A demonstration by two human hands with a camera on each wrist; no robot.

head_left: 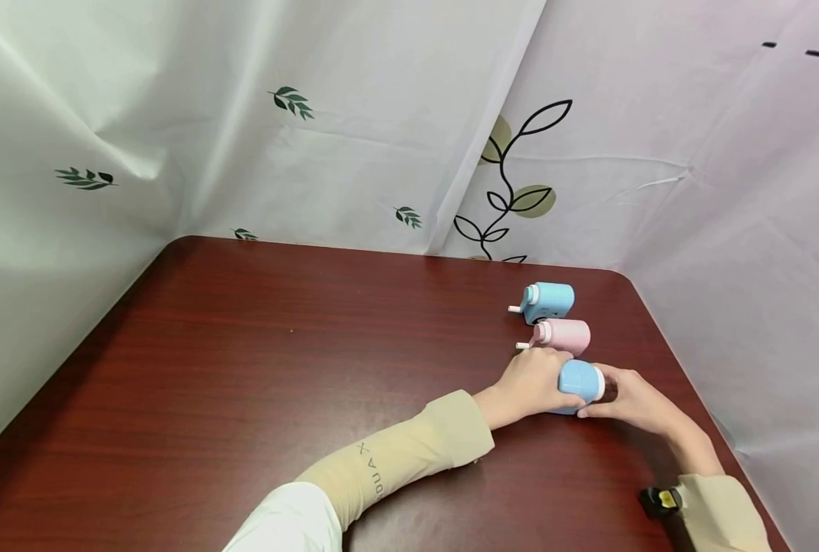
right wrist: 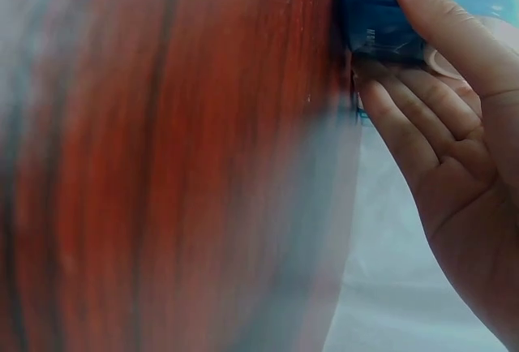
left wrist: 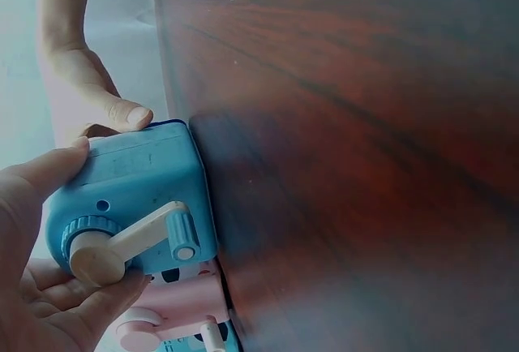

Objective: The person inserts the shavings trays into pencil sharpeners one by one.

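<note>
Both hands hold a blue hand-crank pencil sharpener (head_left: 577,379) on the right side of the table. My left hand (head_left: 530,381) grips its crank end, with thumb and fingers spread around the body in the left wrist view. A pale crank arm (left wrist: 150,236) with a blue knob shows beside those fingers. At the opposite end, by a white round part, my right hand (head_left: 633,400) grips with its thumb and fingers on the blue body (right wrist: 381,15). Just behind my left hand lies a pink sharpener (head_left: 568,335), partly covered by that hand.
A light blue sharpener (head_left: 553,297) stands behind the pink one, their cranks pointing left. The dark red wooden table (head_left: 244,368) reaches to a pale patterned curtain (head_left: 347,153) at the back and sides. The table's right edge runs close beside my right arm.
</note>
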